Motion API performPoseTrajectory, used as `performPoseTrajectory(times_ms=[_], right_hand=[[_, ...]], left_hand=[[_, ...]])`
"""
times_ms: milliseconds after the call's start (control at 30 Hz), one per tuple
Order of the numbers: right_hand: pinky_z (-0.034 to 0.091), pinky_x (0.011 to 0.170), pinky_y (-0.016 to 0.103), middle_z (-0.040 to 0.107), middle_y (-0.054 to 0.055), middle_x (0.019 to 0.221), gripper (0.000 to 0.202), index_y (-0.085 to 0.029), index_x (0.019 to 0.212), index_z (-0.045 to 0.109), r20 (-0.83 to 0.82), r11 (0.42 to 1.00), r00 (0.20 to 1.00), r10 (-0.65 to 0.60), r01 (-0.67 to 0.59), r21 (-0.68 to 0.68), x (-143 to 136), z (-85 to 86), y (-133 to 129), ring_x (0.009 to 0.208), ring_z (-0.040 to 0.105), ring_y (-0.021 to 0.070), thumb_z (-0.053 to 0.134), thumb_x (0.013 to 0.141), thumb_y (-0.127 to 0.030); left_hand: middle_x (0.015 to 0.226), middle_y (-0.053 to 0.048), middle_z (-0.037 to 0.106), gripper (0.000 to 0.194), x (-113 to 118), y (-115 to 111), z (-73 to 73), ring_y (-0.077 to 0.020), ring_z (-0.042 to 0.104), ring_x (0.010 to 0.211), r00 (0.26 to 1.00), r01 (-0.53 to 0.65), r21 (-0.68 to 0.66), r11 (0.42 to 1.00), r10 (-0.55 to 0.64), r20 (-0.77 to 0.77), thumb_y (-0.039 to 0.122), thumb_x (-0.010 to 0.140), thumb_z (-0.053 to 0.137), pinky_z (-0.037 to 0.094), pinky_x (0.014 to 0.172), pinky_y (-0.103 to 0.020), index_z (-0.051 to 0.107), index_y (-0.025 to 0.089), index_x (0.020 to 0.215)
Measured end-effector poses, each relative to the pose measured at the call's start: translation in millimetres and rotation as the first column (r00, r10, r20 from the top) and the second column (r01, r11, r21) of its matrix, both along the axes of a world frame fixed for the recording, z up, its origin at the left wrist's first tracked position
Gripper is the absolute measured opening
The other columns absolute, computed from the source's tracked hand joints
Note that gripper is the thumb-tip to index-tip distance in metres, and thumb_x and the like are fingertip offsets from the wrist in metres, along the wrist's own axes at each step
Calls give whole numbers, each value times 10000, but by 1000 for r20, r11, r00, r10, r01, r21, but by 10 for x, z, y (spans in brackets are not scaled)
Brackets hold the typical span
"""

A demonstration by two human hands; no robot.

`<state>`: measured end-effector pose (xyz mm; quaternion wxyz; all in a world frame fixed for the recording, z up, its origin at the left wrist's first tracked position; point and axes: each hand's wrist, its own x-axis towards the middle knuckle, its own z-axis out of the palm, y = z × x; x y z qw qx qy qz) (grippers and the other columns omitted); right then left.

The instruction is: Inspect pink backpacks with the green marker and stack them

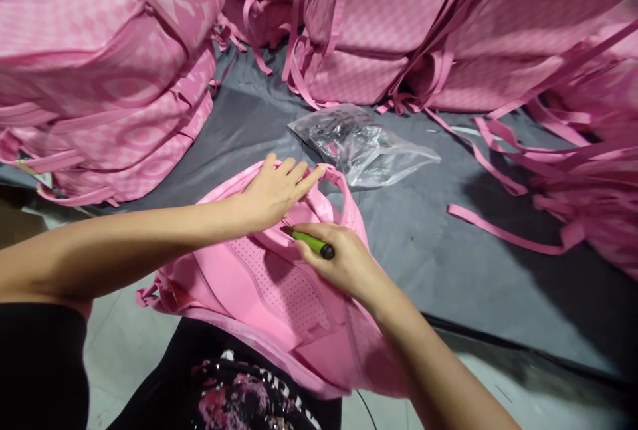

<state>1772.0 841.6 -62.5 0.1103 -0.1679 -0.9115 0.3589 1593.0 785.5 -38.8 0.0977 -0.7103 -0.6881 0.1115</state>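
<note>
A pink backpack (279, 277) lies at the table's near edge and over my lap, with its dotted mesh back panel facing up. Across its top edge rests my left hand (279, 191), fingers spread and pressing on the fabric beside the carry loop. My right hand (343, 257) is closed round a slim green pen-like tool with a black end (315, 244). The tool's far end points at the fabric just below my left hand. Its tip is too small to make out, so its exact kind is unclear.
A clear plastic bag (369, 151) with small dark pieces lies just beyond the backpack on the grey table cover (399, 264). Stacked pink bags (100, 71) stand at the left. More pink checkered bags (389, 11) line the back and right, with loose straps (513, 227) trailing.
</note>
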Motion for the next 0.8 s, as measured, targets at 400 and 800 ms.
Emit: performPoseTrajectory(times_ms=[400, 800], right_hand=[[495, 898, 411, 743, 70, 1077, 272, -180, 1179, 647, -73, 989, 997, 21, -11, 144, 145, -123, -26, 966, 686, 218, 564, 920, -182], [430, 832, 388, 756, 60, 950, 172, -177, 1040, 686, -1, 958, 998, 59, -56, 280, -31, -60, -5, 862, 677, 219, 578, 906, -181]], left_hand=[[1434, -171, 444, 987, 10, 47, -27, -323, 435, 1195, 1000, 11, -34, 999, -12, -16, 341, 826, 671, 328, 997, -471, 63, 119, 1571], [1367, -148, 485, 860, -17, 74, -88, -300, 441, 1165, 1000, 1, -2, 1000, -1, 19, 247, 843, 577, 299, 995, -451, 120, 128, 1563]])
